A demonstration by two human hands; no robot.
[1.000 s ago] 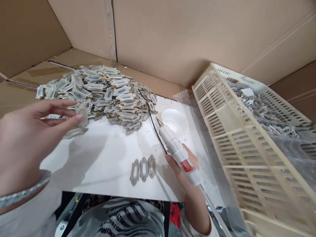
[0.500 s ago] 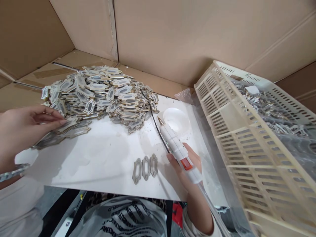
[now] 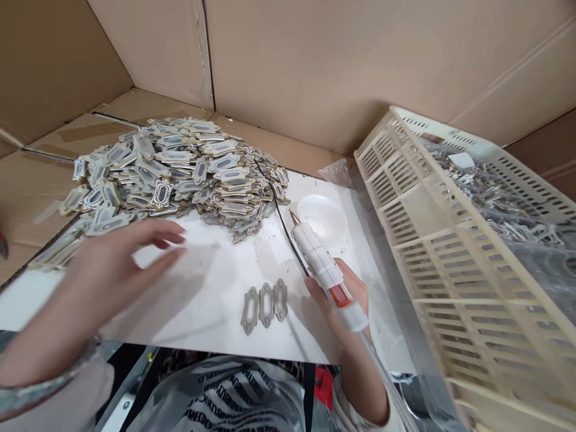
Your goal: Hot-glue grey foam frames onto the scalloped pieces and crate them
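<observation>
Head view: glue gun (image 3: pixel 326 273) sits in the right hand (image 3: pixel 346 300), which is wrapped around its back end, near the right edge of the white board (image 3: pixel 202 282). Its metal tip points at a small white dish (image 3: pixel 321 217) by the far right corner. The gun looks light and hard; the tip is likely hot, so the plastic body is the safe place to grip. The left hand (image 3: pixel 112 270) floats over the board's left side with fingers spread, holding nothing. Three flat frames (image 3: pixel 264 306) lie in a row near the front edge, just beside the right hand. They look thin, stiff and light, best pinched by the edges. A big pile (image 3: pixel 180 174) of them covers the far left corner. A crate (image 3: pixel 463 252) stands to the right.
</observation>
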